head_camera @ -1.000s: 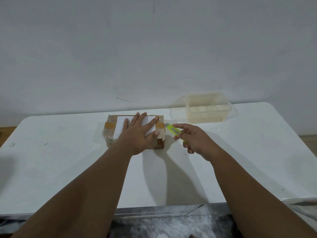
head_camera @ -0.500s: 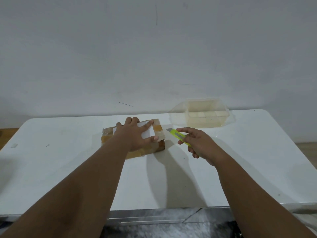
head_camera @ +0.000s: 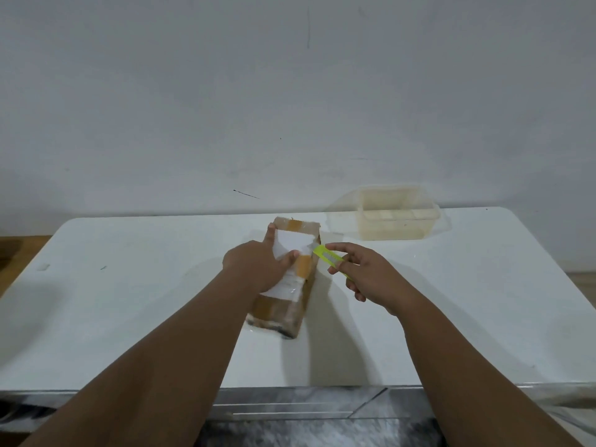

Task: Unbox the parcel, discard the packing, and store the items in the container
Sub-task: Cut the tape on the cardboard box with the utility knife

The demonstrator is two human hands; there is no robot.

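A brown cardboard parcel point(head_camera: 292, 285) with a white label and tape lies lengthwise on the white table point(head_camera: 129, 301), its long side running away from me. My left hand point(head_camera: 258, 264) grips it across the top, thumb on the label. My right hand point(head_camera: 364, 274) holds a yellow-green box cutter point(head_camera: 327, 256), whose tip touches the parcel's right top edge. A clear plastic container point(head_camera: 398, 217) stands open at the back right of the table, apart from both hands.
The container's clear lid point(head_camera: 338, 216) lies beside it on the left. A grey wall rises right behind the table. The table's front edge runs below my forearms, with a patterned floor beneath.
My left hand has turned the parcel from crosswise to lengthwise and drawn it nearer. The cutter in my right hand has moved in against the parcel's right edge.
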